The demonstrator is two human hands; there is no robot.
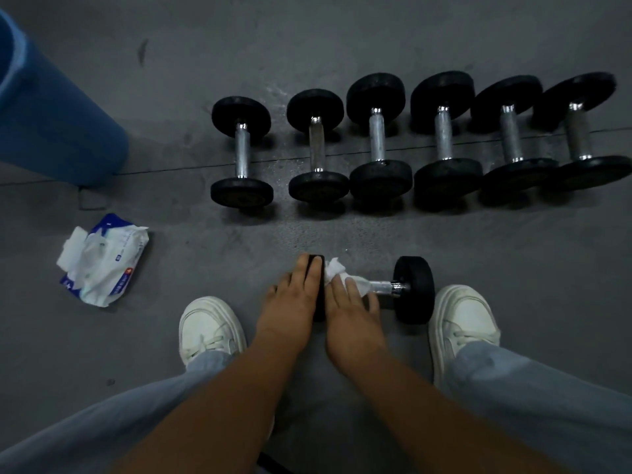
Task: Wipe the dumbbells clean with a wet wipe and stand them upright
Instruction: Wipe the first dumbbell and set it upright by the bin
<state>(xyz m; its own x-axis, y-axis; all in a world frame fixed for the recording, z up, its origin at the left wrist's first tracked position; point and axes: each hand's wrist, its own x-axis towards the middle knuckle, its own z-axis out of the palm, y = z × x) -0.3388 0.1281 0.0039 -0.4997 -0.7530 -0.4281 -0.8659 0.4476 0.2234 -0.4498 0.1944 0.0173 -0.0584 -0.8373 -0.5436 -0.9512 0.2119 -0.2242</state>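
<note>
A small black dumbbell [413, 289] lies on its side on the grey floor between my feet. My left hand [293, 297] presses on its left end plate [318, 268], fingers laid fairly straight over the plate and thumb spread to the left. My right hand [349, 302] grips a white wet wipe [337, 268] wrapped round the chrome handle [384, 287], next to the left plate. Further away, several black dumbbells [380, 138] with chrome handles stand upright in a row.
An opened pack of wet wipes [104, 260] lies on the floor at the left. A blue cylinder [58, 121] stands at the far left. My white shoes [210, 328] [461, 319] flank the lying dumbbell. A floor seam [178, 169] runs under the row.
</note>
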